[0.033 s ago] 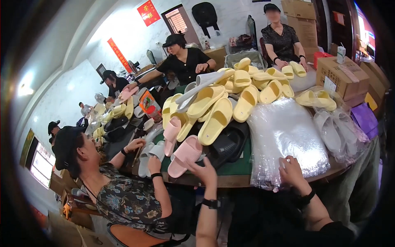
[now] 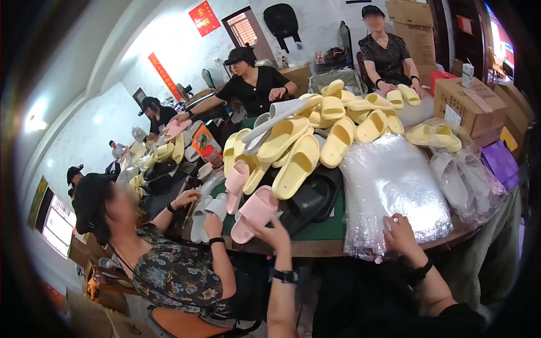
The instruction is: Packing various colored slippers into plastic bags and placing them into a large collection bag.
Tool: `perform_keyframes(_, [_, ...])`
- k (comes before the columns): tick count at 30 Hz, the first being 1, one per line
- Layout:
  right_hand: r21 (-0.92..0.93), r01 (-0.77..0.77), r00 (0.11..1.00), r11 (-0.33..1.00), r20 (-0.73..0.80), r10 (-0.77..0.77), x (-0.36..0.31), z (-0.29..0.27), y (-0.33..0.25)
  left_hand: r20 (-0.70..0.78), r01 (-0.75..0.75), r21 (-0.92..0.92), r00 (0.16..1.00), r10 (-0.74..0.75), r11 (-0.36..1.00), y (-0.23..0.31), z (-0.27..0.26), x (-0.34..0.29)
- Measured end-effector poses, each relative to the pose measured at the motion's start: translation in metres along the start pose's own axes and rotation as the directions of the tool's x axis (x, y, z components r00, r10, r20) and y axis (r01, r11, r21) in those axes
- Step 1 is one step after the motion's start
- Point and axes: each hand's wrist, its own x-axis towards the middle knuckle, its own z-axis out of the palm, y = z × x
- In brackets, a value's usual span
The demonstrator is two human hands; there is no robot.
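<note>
My left hand point(image 2: 274, 232), wearing a dark wristband, is at the near right edge of a pink slipper point(image 2: 258, 206). Its thumb stands apart from its fingers, which touch the slipper without closing round it. A second pink slipper point(image 2: 236, 177) leans just behind. My right hand point(image 2: 400, 234) is at the near edge of a stack of clear plastic bags point(image 2: 389, 191), its bent fingers gripping the film. Beyond my left hand rises a heap of yellow slippers point(image 2: 296, 169), with a black slipper point(image 2: 309, 204) lying under its near side.
At my left a co-worker point(image 2: 180, 270) handles pale grey slippers point(image 2: 200, 219). Two more people point(image 2: 256, 84) point(image 2: 389, 53) sit across the table. Bagged grey slippers point(image 2: 453, 180), a purple bag point(image 2: 499, 164) and a cardboard box point(image 2: 470, 107) are on the right.
My left hand has shifted slightly left, its fingers now against the pink slipper. My right hand stays on the plastic bags.
</note>
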Motion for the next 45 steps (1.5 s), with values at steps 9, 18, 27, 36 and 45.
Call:
perform_keyframes(9, [0.014,-0.01,0.999,1.0,0.051,0.009,-0.001,0.005,0.006,0.355,0.553,-0.547,0.833,-0.424,0.629,-0.024,-0.026,0.073])
perform_keyframes(18, [0.018,0.016,0.999,1.0,0.037,-0.017,0.001,-0.004,0.0,0.193,0.231,-0.738,0.973,-0.129,0.634,0.078,-0.048,0.069])
perform_keyframes(27, [0.037,-0.012,0.999,0.999,0.048,0.01,-0.004,0.005,0.015,0.377,0.303,-0.816,0.924,0.056,0.492,0.208,-0.026,-0.033])
perform_keyframes(36, [0.15,-0.027,0.994,0.988,0.11,0.011,-0.003,0.007,0.02,0.926,0.784,-0.374,0.291,0.239,0.496,0.243,0.046,-0.162])
perform_keyframes(45, [0.47,-0.004,0.991,0.883,0.12,-0.059,-0.026,-0.02,0.021,0.467,-0.43,-0.647,0.43,0.773,0.63,0.172,-0.018,-0.18])
